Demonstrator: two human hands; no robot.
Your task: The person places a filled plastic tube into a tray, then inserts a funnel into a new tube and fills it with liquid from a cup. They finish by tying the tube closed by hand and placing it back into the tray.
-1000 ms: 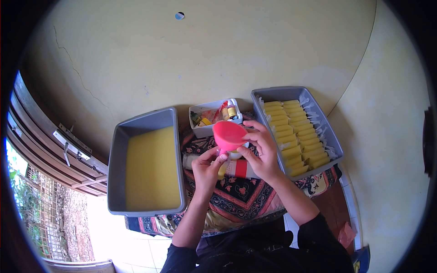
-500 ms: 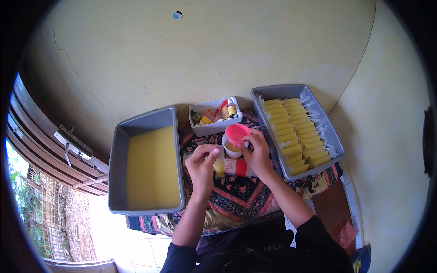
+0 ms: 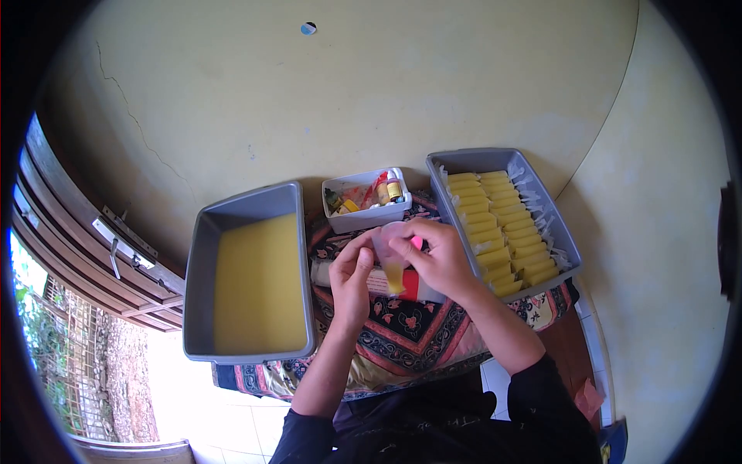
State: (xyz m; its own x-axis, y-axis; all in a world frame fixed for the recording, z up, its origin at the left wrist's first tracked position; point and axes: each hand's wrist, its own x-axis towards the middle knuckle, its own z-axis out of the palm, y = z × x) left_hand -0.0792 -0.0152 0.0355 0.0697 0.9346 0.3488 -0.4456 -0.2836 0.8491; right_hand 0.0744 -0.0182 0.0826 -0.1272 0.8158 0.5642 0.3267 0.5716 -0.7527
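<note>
Yellow wall backs the patterned cloth [image 3: 402,329] over our surface. Above it our left hand [image 3: 352,277] and right hand [image 3: 438,261] meet, each grip pinched narrow on a small clear bag [image 3: 391,267] with yellow liquid in its lower end. A pink cup [image 3: 417,243] peeks between our right fingers. A red-labelled roll [image 3: 408,290] lies beneath, a liquid-filled tray [image 3: 194,294] left, and a packet tray [image 3: 568,251] right.

- grey tub [image 3: 197,263], yellow liquid [image 3: 259,278];
- grey tray [image 3: 473,158], yellow packets [image 3: 502,224];
- clear pouch [image 3: 390,267], yellow-bottomed;
- pink funnel [image 3: 418,243];
- white box [image 3: 363,220];
- cloth [image 3: 402,332]: red, black, floral-patterned
</note>
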